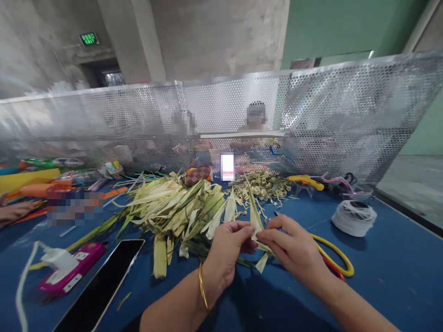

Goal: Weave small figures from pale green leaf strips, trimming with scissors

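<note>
Pale yellow-green, the narrow husk (255,217) tapers upward to a point, its creamy lower end pinched by the left hand (228,246) and right hand (294,246) above the blue surface (391,281).

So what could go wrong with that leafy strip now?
The leafy strip might tear or crease, because the left hand and right hand are both pinching it. Other strips could get knocked out of place, since the messy pile lies close to the left hand. And the phone lies flat near the left forearm, so an arm swing could perhaps bump it.
</note>
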A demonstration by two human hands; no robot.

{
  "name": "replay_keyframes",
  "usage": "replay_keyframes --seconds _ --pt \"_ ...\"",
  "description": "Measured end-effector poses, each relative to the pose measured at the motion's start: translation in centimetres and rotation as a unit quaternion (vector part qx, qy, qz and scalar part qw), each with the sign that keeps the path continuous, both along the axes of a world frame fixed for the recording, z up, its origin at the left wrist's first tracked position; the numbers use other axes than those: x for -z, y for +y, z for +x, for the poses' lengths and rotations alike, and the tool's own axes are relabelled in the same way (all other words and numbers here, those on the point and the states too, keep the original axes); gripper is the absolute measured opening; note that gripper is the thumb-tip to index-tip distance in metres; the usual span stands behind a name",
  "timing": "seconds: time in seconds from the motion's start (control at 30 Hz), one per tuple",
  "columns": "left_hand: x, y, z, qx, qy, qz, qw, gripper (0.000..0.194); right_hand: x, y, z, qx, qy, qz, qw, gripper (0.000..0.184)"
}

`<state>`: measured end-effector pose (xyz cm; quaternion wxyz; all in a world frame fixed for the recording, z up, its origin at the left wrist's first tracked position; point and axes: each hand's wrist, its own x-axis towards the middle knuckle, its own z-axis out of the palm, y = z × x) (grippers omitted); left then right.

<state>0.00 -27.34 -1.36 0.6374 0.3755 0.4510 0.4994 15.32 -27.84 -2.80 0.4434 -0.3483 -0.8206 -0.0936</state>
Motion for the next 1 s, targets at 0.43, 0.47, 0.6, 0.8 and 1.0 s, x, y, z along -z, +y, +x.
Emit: replay_keyframes --seconds 0.43,0.47,0.6,0.8,1.0 --pt "-0.29 -0.24 0.45 -0.026 0.031 0.081 0.996 0.009 -0.37 -0.02 -0.54 0.025 0.245 -0.353 0.903 0.017" --pt "-0.25 -0.22 0.53 -0.029 0.031 0.08 0.996 0.009 -0.41 -0.08 -0.63 0.031 0.254 -0.353 0.9 0.017" --pt "0.08 -0.12 0.76 -0.037 0.03 0.068 0.997 0.011 -0.46 -0.18 -1.02 0.037 0.298 -0.363 0.882 0.017" --pt "0.56 -0.14 0.77 -0.037 0.025 0.064 0.997 0.012 -0.23 -0.02 -1.02 0.035 0.322 -0.39 0.862 0.02" --pt "0.45 -0.22 0.82 -0.016 0.038 0.088 0.995 0.012 -0.17 -0.09 -0.96 0.053 0.287 -0.382 0.877 0.018"
